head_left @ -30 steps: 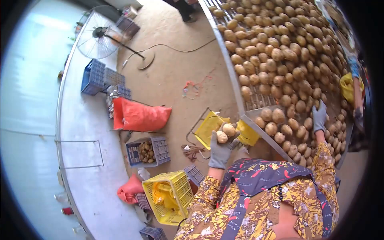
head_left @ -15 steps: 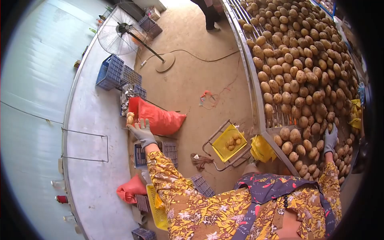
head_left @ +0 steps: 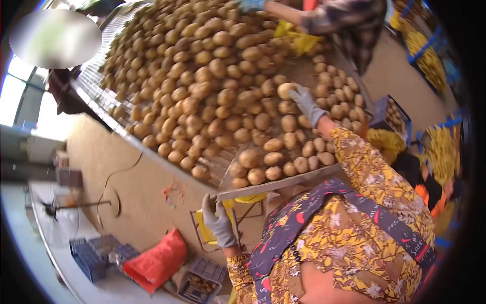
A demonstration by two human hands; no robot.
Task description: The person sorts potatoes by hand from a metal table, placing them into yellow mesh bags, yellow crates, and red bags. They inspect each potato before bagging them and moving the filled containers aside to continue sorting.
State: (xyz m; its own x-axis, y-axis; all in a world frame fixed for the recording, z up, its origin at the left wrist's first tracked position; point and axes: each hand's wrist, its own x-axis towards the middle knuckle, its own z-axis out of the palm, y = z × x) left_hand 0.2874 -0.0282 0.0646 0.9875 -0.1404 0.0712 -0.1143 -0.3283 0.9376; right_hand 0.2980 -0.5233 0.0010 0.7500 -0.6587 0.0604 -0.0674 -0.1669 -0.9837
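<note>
My right hand (head_left: 307, 105), in a grey glove, reaches over the sorting table and grips a potato (head_left: 286, 90) at its fingertips. Loose potatoes (head_left: 217, 68) cover the slatted table in a thick layer around it. A smaller group of potatoes (head_left: 273, 159) lies at the near end, behind the metal edge (head_left: 283, 183). Just outside the table's near corner is my left hand (head_left: 218, 224), also gloved, empty with its fingers apart. Below it, a yellow bag (head_left: 206, 230) hangs on a metal frame, partly hidden by the hand.
A red sack (head_left: 158, 261) lies at lower left beside blue crates (head_left: 88, 258) and a crate of potatoes (head_left: 200, 285). A fan (head_left: 56, 207) stands farther left. Across the table, a co-worker in a checked sleeve (head_left: 339, 20) reaches in with a blue glove (head_left: 251, 5).
My view has swung right towards the table. My left hand has come away from the red sack, where potatoes were at its fingers. My right hand now has a potato raised from the pile.
</note>
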